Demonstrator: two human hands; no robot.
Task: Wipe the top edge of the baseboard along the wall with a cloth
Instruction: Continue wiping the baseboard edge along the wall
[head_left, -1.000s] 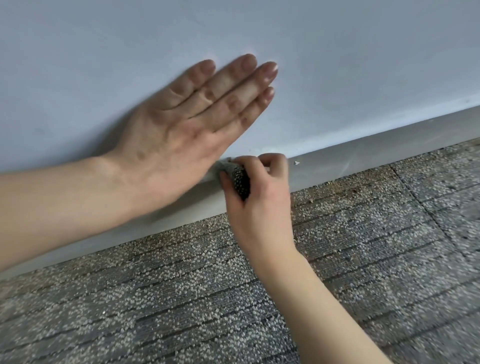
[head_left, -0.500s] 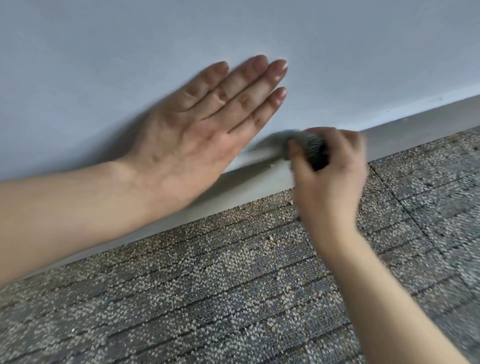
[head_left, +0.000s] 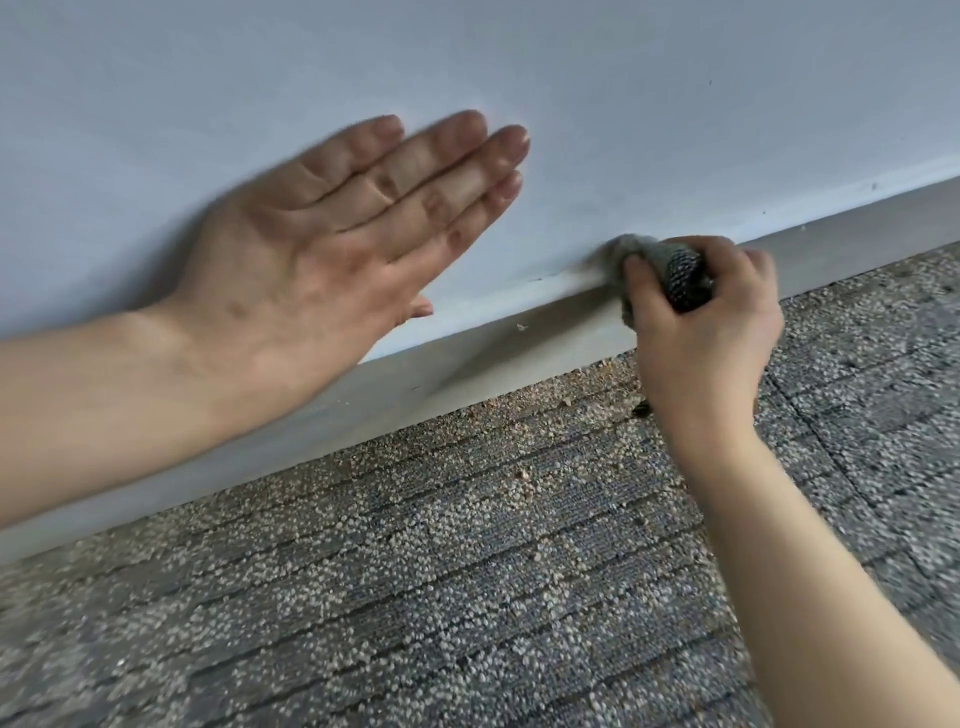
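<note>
Fingers (head_left: 750, 267) of right hand (head_left: 701, 343) grip cloth (head_left: 681, 275) — on baseboard (head_left: 467, 366) edge.

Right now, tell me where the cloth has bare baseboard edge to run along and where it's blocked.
Free: the baseboard edge from the cloth rightward to the picture's border, wall above, carpet below; also the short stretch between cloth and left hand. Crowded: further left, under that hand and forearm.

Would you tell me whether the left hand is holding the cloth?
No, the left hand is open and empty at the wall while the right hand grips the cloth at the baseboard.
</note>
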